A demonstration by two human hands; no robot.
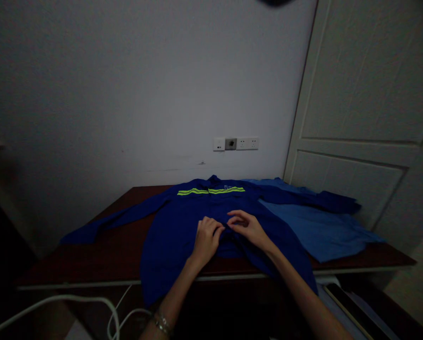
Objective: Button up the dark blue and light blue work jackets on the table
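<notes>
A dark blue work jacket (183, 219) lies spread front up, sleeves stretched out to both sides, with a yellow-green striped band across its chest. My left hand (207, 238) is closed in a pinch on the jacket's front opening, around the middle of the body. Close beside it, my right hand (249, 230) pinches the other side of that opening with thumb and forefinger. Below my hands the two front edges part, and the lower front hangs over the table edge. Whatever small fastener may sit between my fingertips is too dark to make out.
The jacket rests on a dark red table (119, 259) against the wall. A lighter blue garment (325, 231) lies under its sleeve on the right. Wall sockets (247, 143) are behind, a door (353, 123) at right. A white cable (73, 298) loops in front at lower left.
</notes>
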